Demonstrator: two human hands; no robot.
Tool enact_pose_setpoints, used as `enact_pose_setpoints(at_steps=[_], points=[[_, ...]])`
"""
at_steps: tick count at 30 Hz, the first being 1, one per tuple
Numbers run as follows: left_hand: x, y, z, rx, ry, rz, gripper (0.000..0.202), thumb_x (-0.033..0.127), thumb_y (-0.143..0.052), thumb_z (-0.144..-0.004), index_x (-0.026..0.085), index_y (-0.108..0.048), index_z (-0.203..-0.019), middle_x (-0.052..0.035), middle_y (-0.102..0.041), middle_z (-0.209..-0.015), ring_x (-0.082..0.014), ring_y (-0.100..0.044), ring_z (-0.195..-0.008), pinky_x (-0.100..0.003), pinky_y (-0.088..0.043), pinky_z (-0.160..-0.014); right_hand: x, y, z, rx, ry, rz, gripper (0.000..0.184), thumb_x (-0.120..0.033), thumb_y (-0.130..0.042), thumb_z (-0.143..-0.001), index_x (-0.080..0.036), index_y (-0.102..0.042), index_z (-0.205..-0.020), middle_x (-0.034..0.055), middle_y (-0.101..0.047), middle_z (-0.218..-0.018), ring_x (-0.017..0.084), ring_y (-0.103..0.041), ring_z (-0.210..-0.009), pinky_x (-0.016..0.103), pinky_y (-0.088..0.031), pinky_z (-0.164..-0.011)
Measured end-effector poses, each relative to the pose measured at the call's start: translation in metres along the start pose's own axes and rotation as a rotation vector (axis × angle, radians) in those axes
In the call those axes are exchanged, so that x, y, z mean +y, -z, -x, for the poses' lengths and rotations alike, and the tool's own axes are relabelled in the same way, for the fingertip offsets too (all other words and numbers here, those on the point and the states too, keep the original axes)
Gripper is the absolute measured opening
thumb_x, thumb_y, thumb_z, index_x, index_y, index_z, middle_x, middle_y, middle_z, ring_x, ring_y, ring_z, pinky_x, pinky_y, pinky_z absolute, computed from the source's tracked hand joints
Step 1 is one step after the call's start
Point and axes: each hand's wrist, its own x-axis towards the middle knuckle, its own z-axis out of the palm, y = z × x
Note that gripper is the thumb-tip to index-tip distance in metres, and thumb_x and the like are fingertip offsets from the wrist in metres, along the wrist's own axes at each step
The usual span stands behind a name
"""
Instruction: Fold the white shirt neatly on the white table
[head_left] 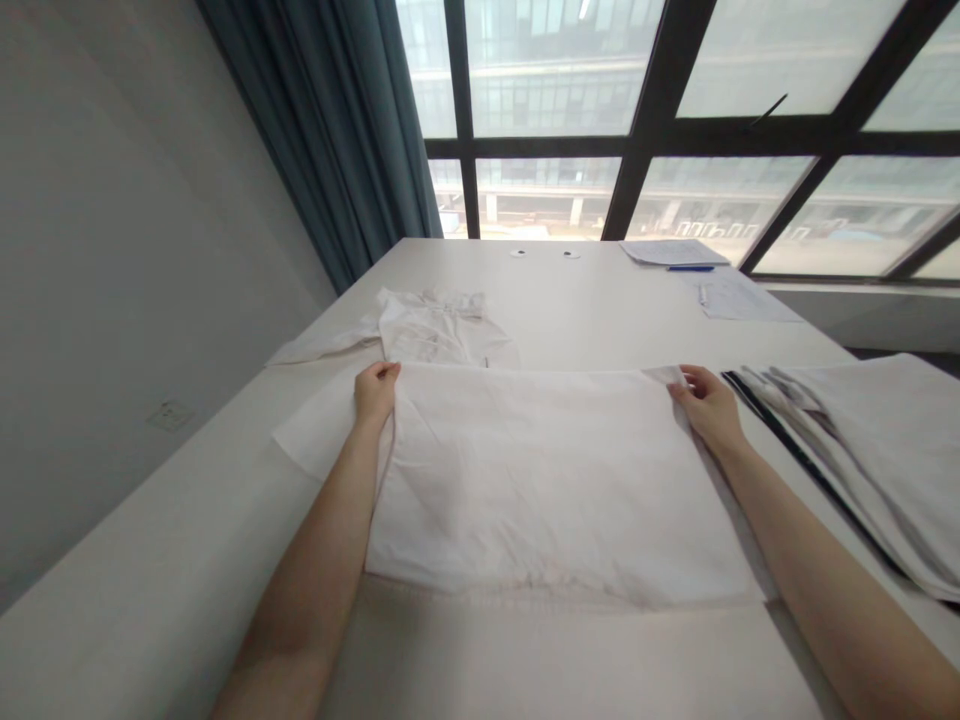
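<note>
Both hands' grip (375, 392) pinching cloth (547, 480) corners (white table (585, 310)), window behind

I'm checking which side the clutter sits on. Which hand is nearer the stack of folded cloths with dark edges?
Right. The right hand grips the white cloth's far corner just beside the stack; the left hand holds the opposite corner.

Head camera — looking forward-down, close over table (585, 310).

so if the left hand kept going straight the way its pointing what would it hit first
The left hand, pinching the far left corner of the folded white cloth, points away along the table. Straight on, it would most likely meet the crumpled white shirt just beyond, though depth is hard to judge.
</note>
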Motion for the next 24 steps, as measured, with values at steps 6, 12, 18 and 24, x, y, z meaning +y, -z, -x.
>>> enact_pose_setpoints(at_steps=[6, 12, 18, 24], points=[[0.0019, 0.0009, 0.002, 0.006, -0.012, -0.003, 0.029, 0.042, -0.057, -0.071, 0.015, -0.067, -0.076, -0.0071, -0.069, -0.079, -0.022, -0.062, -0.08, -0.03, -0.047, -0.078, -0.0042, 0.0015, 0.0015, -0.014, 0.0, 0.049, 0.046, -0.041, -0.061, -0.068, -0.017, -0.068, -0.106, 0.005, -0.069, -0.084, 0.016, -0.056, -0.062, 0.027, -0.044, -0.055], [0.0037, 0.0021, 0.0052, -0.003, -0.014, -0.024, 0.031, 0.048, -0.057, -0.071, 0.017, -0.063, -0.067, -0.0025, -0.063, -0.067, -0.0208, -0.059, -0.074, -0.028, -0.045, -0.073, -0.0046, 0.0034, 0.0015, -0.044, -0.001, 0.154, 0.038, -0.043, -0.059, -0.071, -0.018, -0.073, -0.095, -0.0006, -0.059, -0.058, 0.016, -0.051, -0.054, 0.028, -0.037, -0.051], [0.0005, 0.0008, 0.0036, -0.017, 0.015, -0.056, 0.032, 0.05, -0.062, -0.066, 0.018, -0.064, -0.067, -0.0012, -0.061, -0.067, -0.02, -0.058, -0.072, -0.027, -0.045, -0.073, 0.0, 0.0016, -0.0013, -0.049, 0.021, 0.193, 0.043, -0.04, -0.057, -0.068, -0.017, -0.072, -0.101, 0.0006, -0.063, -0.062, 0.019, -0.055, -0.058, 0.03, -0.043, -0.056], [-0.0042, -0.0005, -0.0008, -0.026, 0.036, -0.097, 0.029, 0.043, -0.065, -0.066, 0.017, -0.067, -0.078, -0.0061, -0.068, -0.08, -0.023, -0.062, -0.081, -0.031, -0.046, -0.082, 0.0035, 0.0004, -0.0034, -0.039, 0.043, 0.234, 0.046, -0.039, -0.055, -0.069, -0.016, -0.069, -0.107, 0.0033, -0.066, -0.07, 0.019, -0.057, -0.061, 0.032, -0.046, -0.061]])
